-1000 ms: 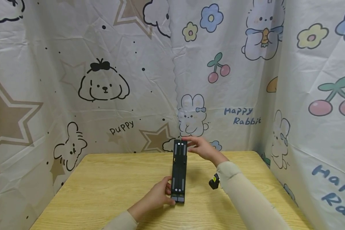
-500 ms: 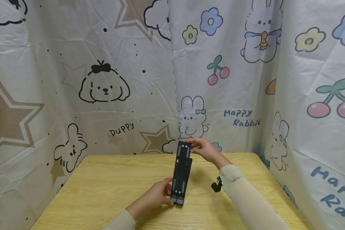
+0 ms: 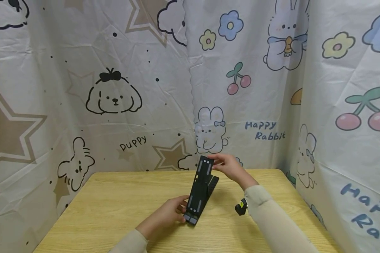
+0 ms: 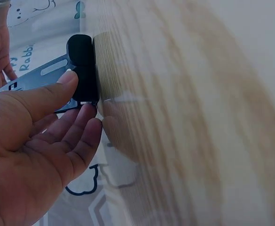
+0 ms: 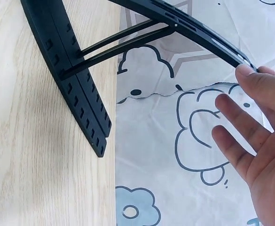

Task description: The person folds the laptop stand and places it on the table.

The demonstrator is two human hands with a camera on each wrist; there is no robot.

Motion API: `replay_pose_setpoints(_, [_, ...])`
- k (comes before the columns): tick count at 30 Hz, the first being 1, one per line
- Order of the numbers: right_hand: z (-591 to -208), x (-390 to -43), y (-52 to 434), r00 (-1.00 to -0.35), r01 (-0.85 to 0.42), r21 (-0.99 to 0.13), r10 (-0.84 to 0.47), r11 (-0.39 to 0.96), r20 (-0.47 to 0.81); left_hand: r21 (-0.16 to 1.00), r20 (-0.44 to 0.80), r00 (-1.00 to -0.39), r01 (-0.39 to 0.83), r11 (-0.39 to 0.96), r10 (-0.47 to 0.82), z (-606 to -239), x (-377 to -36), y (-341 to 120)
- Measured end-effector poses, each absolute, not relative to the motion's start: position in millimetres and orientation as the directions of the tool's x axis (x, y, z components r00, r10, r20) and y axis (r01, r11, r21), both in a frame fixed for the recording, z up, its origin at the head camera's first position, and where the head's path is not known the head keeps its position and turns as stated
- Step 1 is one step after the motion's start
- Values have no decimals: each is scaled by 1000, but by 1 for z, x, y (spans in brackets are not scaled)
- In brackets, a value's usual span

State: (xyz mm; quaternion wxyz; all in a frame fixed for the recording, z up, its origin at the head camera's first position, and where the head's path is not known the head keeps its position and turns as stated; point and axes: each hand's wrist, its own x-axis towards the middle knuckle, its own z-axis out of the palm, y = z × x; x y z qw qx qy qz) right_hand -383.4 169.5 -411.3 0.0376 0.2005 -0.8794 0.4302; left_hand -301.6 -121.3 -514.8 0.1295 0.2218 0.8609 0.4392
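A black folding laptop stand [image 3: 200, 188] stands opened out near the middle of the table, turned slantwise. Its upper panel, with grey pads and white dots, leans up over a slotted base [image 5: 64, 66], and two struts [image 5: 123, 44] join them. My left hand [image 3: 169, 212] grips the low front end, its thumb on the dark lip [image 4: 83, 52] and fingertips at the underside. At the raised far end, my right hand [image 3: 229, 167] pinches the panel's tip between thumb and index finger. Two other fingers [image 5: 240, 146] of that hand stay off the panel.
The light wooden table [image 3: 123, 196] ends at a back edge close behind the stand. A cartoon-print curtain [image 3: 164, 88] hangs behind and at both sides. A small black device [image 3: 240, 207] sits by the right cuff.
The stand has turned clockwise, its top swinging right and its base coming into sight on the right. My right hand has shifted right with the top; my left still holds the low end.
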Motion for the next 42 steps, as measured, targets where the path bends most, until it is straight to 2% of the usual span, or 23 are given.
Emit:
replay_pose_setpoints(15, [-410,-375,175,-934,-356,-727,-244,587,261,835,-13,-867,265,482,498,-518,-312,-134])
replay_pose_setpoints(22, [-399,-377,178,-909,-413,-647,-332,641,251,803,13,-866,307,511,500,-520,-311,-135])
replay_pose_setpoints(30, [-384,-385,182,-867,-460,-655,-464,599,184,783,7,-874,308,541,486,-521,-305,-131])
replay_pose_setpoints(42, [-380,-394,179,-855,-456,-629,-506,630,113,729,11,-911,290,620,412,-518,-295,-117])
